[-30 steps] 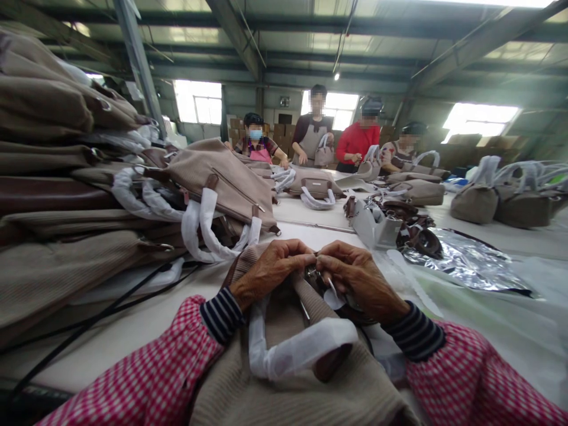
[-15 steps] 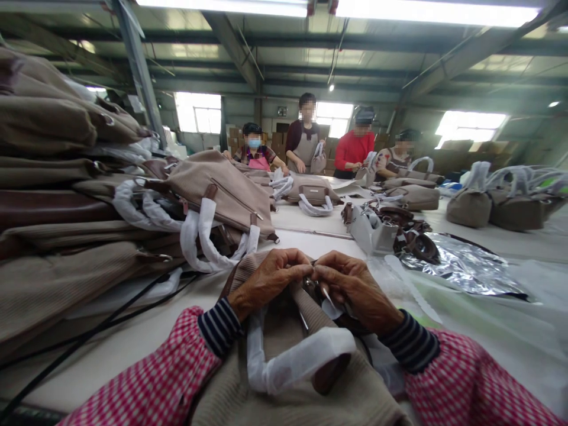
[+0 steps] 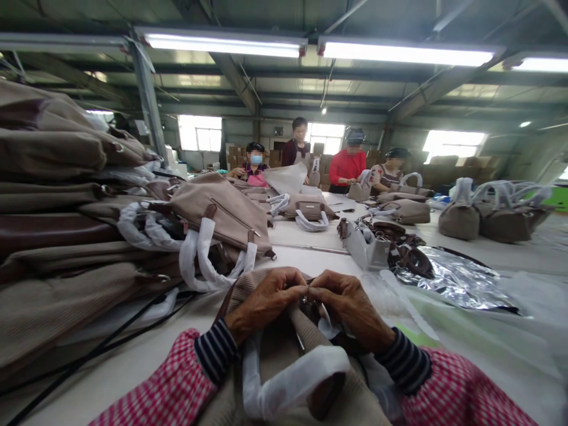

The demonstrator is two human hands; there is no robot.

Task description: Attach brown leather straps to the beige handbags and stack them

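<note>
A taupe ribbed handbag (image 3: 313, 328) stands close in front of me, its handle (image 3: 293, 378) wrapped in white paper. My left hand (image 3: 266, 305) is closed in a pinch at the bag's top edge. Fingertip to fingertip with it, my right hand (image 3: 352, 305) pinches a small shiny metal clasp (image 3: 304, 300). The fingers hide most of the clasp, so its exact shape does not show. A white tag (image 3: 327, 328) hangs below the right fingers, beside some dark strap material.
Handbags pile high at left (image 3: 53, 290); another bag (image 3: 222, 213) lies just beyond my hands. A white box (image 3: 366, 251), brown straps (image 3: 412, 260) and silver foil (image 3: 461, 281) lie at right. Several co-workers stand or sit across the table (image 3: 306, 239).
My view has tipped upward, so the scene sits lower in the picture. Both hands keep their pinch at the bag's edge. Across the table, a co-worker's pale sheet has been raised.
</note>
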